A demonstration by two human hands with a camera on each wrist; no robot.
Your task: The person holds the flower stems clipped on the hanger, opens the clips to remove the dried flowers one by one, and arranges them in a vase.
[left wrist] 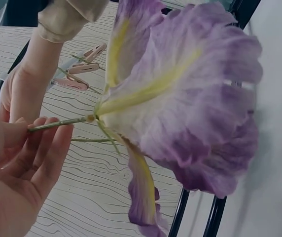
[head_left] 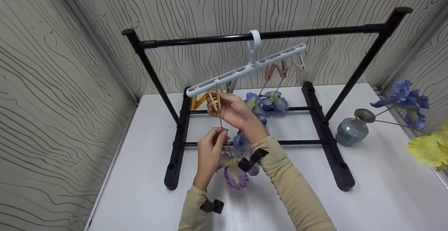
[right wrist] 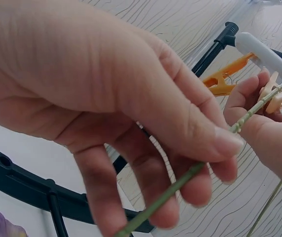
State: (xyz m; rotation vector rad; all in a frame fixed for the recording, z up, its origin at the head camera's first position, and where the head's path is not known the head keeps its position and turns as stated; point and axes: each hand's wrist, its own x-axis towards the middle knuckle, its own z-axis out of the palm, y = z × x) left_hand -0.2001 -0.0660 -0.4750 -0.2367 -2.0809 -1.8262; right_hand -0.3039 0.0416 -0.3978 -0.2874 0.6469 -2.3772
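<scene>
My left hand (head_left: 211, 145) pinches the green stem (left wrist: 59, 122) of a purple iris (head_left: 235, 175), whose bloom hangs below it. Above that, my right hand (head_left: 232, 110) grips a beige clothespin (head_left: 214, 102) under the low end of a white hanger (head_left: 227, 77). The stem's upper end reaches the clothespin (right wrist: 279, 101); whether the jaws hold it I cannot tell. In the right wrist view, the left hand (right wrist: 146, 113) looms in front with the stem between thumb and fingers. An orange clothespin (right wrist: 227, 76) hangs just beyond the right hand.
The tilted hanger hooks over a black rack's top bar (head_left: 315, 32). Pink (head_left: 269, 72) and brown clothespins (head_left: 282, 70) hang right of the hook, with blue irises (head_left: 274, 101) below. A grey-blue vase (head_left: 351, 133) lies at the right, near a yellow flower (head_left: 428, 148).
</scene>
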